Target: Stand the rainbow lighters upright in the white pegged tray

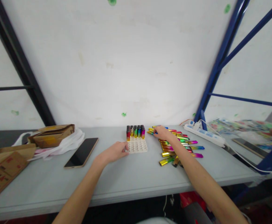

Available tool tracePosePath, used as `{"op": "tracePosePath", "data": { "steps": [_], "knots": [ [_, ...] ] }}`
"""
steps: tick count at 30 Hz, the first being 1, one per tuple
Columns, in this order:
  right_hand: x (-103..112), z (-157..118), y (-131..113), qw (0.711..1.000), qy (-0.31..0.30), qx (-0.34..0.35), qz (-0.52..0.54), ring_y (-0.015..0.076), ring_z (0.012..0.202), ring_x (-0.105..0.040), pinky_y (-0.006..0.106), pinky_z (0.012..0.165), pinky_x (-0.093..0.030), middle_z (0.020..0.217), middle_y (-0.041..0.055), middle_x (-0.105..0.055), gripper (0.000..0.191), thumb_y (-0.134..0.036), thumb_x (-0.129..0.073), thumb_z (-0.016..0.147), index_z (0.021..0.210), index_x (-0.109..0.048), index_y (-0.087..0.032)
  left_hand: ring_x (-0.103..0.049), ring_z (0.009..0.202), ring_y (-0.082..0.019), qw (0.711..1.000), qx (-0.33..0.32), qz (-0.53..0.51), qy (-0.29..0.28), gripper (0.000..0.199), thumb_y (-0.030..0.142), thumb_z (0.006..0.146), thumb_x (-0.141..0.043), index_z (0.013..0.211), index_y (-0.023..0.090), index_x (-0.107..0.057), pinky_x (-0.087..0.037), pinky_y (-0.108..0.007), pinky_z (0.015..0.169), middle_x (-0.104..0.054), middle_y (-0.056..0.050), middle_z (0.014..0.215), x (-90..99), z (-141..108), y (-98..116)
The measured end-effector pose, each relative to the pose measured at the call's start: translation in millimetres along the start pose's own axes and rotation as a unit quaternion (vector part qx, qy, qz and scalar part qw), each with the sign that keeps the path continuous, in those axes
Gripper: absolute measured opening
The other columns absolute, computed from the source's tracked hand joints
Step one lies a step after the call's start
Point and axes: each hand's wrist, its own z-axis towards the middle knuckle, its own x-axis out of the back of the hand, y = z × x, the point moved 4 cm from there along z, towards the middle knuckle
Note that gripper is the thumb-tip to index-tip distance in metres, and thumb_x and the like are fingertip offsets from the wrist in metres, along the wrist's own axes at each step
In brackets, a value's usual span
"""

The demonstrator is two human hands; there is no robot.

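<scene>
A white tray (138, 147) with rows of round holes stands on the table. Upright lighters (135, 132) with black tops and shiny rainbow bodies fill its back rows, and one more stands at the left of the row in front. My left hand (117, 151) has its thumb and fingers closed at the tray's left edge. Over the far left of a loose pile of lighters (177, 144), my right hand (162, 133) pinches a lighter (155, 133) with a blue end; the fingers partly cover it.
A phone (81, 152) lies left of the tray. Beyond it are a cardboard box (54, 135) on a white plastic bag (76, 138) and another carton (5, 168). A power strip (204, 134) with cables runs along the right, beside a blue metal post (216, 71).
</scene>
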Motion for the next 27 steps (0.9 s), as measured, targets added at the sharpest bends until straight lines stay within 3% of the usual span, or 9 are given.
{"op": "tracePosePath", "data": {
  "steps": [6, 9, 11, 15, 17, 21, 24, 27],
  "knots": [
    [-2.6, -6.6, 1.5, 0.999, 0.007, -0.028, -0.015, 0.0238, 0.08, -0.066, 0.031, 0.075, -0.047, 0.082, 0.0108, -0.07, 0.008, -0.026, -0.072, 0.075, 0.071, -0.069, -0.019, -0.061, 0.075, -0.02, 1.0, 0.0, -0.005, -0.003, 0.019, 0.03, 0.08, -0.052, 0.094, 0.019, -0.058, -0.042, -0.027, 0.067, -0.064, -0.002, 0.075, -0.5, 0.1, -1.0],
    [6.2, -10.0, 0.3, 0.999, 0.018, -0.029, -0.017, 0.0244, 0.083, -0.066, 0.031, 0.074, -0.047, 0.089, 0.0119, -0.071, 0.006, -0.024, -0.069, 0.078, 0.081, -0.07, -0.019, -0.062, 0.077, -0.02, 1.0, -0.004, -0.008, -0.001, 0.019, 0.03, 0.08, -0.052, 0.094, 0.019, -0.059, -0.042, -0.027, 0.068, -0.064, -0.003, 0.075, -0.7, 0.3, -1.8],
    [16.9, -10.3, -1.7, 0.999, 0.038, -0.029, -0.005, 0.0232, 0.082, -0.065, 0.03, 0.073, -0.046, 0.091, 0.0117, -0.071, 0.015, -0.027, -0.061, 0.085, 0.094, -0.07, -0.019, -0.062, 0.077, -0.02, 1.0, -0.005, -0.007, -0.001, 0.019, 0.029, 0.079, -0.052, 0.094, 0.019, -0.059, -0.042, -0.027, 0.068, -0.065, -0.003, 0.075, -0.8, 0.4, -1.7],
    [39.6, -7.4, -7.8, 0.979, 0.116, -0.045, 0.161, 0.0165, 0.061, -0.06, 0.027, 0.063, -0.044, 0.069, 0.0034, -0.068, 0.029, -0.039, -0.053, 0.089, 0.104, -0.068, -0.018, -0.061, 0.076, -0.02, 1.0, -0.007, -0.005, 0.001, 0.019, 0.028, 0.079, -0.052, 0.094, 0.019, -0.06, -0.041, -0.026, 0.067, -0.064, -0.003, 0.075, -1.0, 0.5, -0.4],
    [45.2, -5.9, -12.1, 0.939, 0.154, -0.062, 0.301, 0.014, 0.054, -0.055, 0.026, 0.058, -0.043, 0.059, -0.0013, -0.061, 0.036, -0.046, -0.056, 0.086, 0.105, -0.067, -0.018, -0.061, 0.076, -0.02, 1.0, -0.009, -0.002, 0.003, 0.019, 0.028, 0.08, -0.052, 0.094, 0.019, -0.059, -0.041, -0.026, 0.067, -0.063, -0.003, 0.075, -0.6, 0.1, 0.6],
    [44.8, -4.3, -27.7, 0.815, 0.188, -0.084, 0.542, 0.0121, 0.057, -0.053, 0.025, 0.058, -0.046, 0.061, -0.0022, -0.055, 0.038, -0.053, -0.065, 0.077, 0.089, -0.067, -0.016, -0.061, 0.075, -0.02, 1.0, -0.005, -0.003, 0.0, 0.018, 0.028, 0.08, -0.052, 0.094, 0.018, -0.059, -0.041, -0.026, 0.066, -0.063, -0.003, 0.075, 1.1, -1.6, 2.8],
    [41.7, -4.1, -43.6, 0.731, 0.174, -0.097, 0.652, 0.0134, 0.066, -0.057, 0.026, 0.063, -0.049, 0.07, 0.0013, -0.059, 0.04, -0.056, -0.064, 0.077, 0.075, -0.06, -0.017, -0.061, 0.075, -0.02, 1.0, -0.007, -0.005, 0.001, 0.017, 0.026, 0.079, -0.052, 0.093, 0.018, -0.058, -0.04, -0.026, 0.066, -0.063, -0.003, 0.076, 2.0, -2.4, 3.5],
    [40.3, -4.9, -62.7, 0.681, 0.125, -0.076, 0.717, 0.0153, 0.073, -0.061, 0.028, 0.066, -0.051, 0.081, 0.0042, -0.063, 0.04, -0.058, -0.061, 0.079, 0.081, -0.058, -0.018, -0.06, 0.075, -0.019, 1.0, -0.009, -0.004, 0.003, 0.016, 0.026, 0.079, -0.052, 0.092, 0.018, -0.057, -0.041, -0.026, 0.066, -0.063, -0.003, 0.076, 1.6, -2.2, 2.7]
  ]
}}
